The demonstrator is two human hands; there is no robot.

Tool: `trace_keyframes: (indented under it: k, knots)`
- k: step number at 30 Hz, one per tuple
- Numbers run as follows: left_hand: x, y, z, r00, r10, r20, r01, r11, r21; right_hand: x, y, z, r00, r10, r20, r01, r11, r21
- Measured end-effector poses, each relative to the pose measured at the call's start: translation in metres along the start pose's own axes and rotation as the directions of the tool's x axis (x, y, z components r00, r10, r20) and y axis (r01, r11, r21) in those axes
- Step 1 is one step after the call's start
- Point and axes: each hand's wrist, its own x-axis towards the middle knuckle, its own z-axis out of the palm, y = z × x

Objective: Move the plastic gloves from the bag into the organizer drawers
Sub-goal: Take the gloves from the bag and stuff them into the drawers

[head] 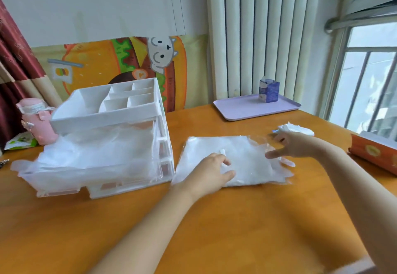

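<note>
Orange wood table (pixel 214 220) carries the clear bag (pixel 242 157), flat, long axis left to right, glove fingers (pixel 287 163) poking out its right end. My left hand (pixel 211 173) grips its middle; my right hand (pixel 294 144), blurred, spreads over the mouth. Farther left, hazy gloves (pixel 90 157) hide the organizer (pixel 120 101) drawers.

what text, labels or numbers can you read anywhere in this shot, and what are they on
No text here can be read.
blue carton on the purple tray: has print, too blurred to read.
orange box: a round emblem, its print too blurred to read.
green and white packet: too small and blurred to read.
burger poster: pictures only, no words visible.
</note>
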Motion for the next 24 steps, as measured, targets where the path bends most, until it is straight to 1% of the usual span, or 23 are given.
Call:
trace_keyframes:
  k: [3, 5, 9, 13, 15, 16, 18, 19, 20, 21, 22, 23, 24]
  knots:
    - [0.013, -0.006, 0.015, 0.999, -0.034, 0.015, 0.034, 0.999, 0.043, 0.013, -0.001, 0.010, 0.999, 0.003, 0.033, -0.006, 0.996, 0.086]
    - [0.020, -0.009, 0.024, 0.995, -0.091, 0.038, 0.086, 0.991, 0.104, 0.024, -0.002, 0.019, 1.000, 0.012, 0.010, -0.013, 0.992, 0.127]
    - [0.033, -0.016, 0.035, 0.985, -0.158, 0.075, 0.140, 0.969, 0.205, 0.039, -0.004, 0.030, 0.994, 0.045, -0.098, -0.022, 0.975, 0.223]
    - [0.038, -0.021, 0.040, 0.985, -0.162, 0.061, 0.145, 0.965, 0.220, 0.042, -0.007, 0.022, 0.967, 0.091, -0.237, 0.010, 0.919, 0.393]
    - [0.038, -0.023, 0.042, 0.985, -0.164, 0.046, 0.151, 0.967, 0.207, 0.033, -0.014, 0.012, 0.932, 0.131, -0.338, 0.070, 0.850, 0.523]
    - [0.038, -0.023, 0.042, 0.985, -0.168, 0.041, 0.158, 0.969, 0.190, 0.027, -0.018, 0.008, 0.895, 0.152, -0.420, 0.122, 0.821, 0.558]
    - [0.038, -0.024, 0.042, 0.982, -0.183, 0.040, 0.173, 0.969, 0.179, 0.016, -0.022, 0.001, 0.778, 0.199, -0.595, 0.225, 0.797, 0.561]
    - [0.039, -0.024, 0.043, 0.983, -0.179, 0.033, 0.171, 0.969, 0.176, 0.012, -0.024, -0.002, 0.730, 0.227, -0.645, 0.271, 0.770, 0.578]
    - [0.038, -0.023, 0.043, 0.987, -0.158, 0.004, 0.156, 0.977, 0.145, 0.008, -0.026, -0.003, 0.710, 0.256, -0.656, 0.325, 0.707, 0.628]
    - [0.038, -0.020, 0.042, 0.991, -0.129, -0.041, 0.132, 0.990, 0.053, 0.004, -0.030, -0.004, 0.724, 0.271, -0.634, 0.390, 0.597, 0.701]
    - [0.037, -0.016, 0.040, 0.989, -0.113, -0.094, 0.101, 0.987, -0.126, 0.001, -0.033, -0.003, 0.769, 0.264, -0.582, 0.431, 0.459, 0.777]
    - [0.037, -0.010, 0.036, 0.985, -0.134, -0.112, 0.084, 0.924, -0.372, -0.003, -0.037, -0.002, 0.816, 0.229, -0.530, 0.452, 0.317, 0.834]
    - [0.037, -0.002, 0.032, 0.981, -0.172, -0.086, 0.083, 0.782, -0.618, -0.006, -0.040, -0.002, 0.855, 0.183, -0.485, 0.454, 0.186, 0.871]
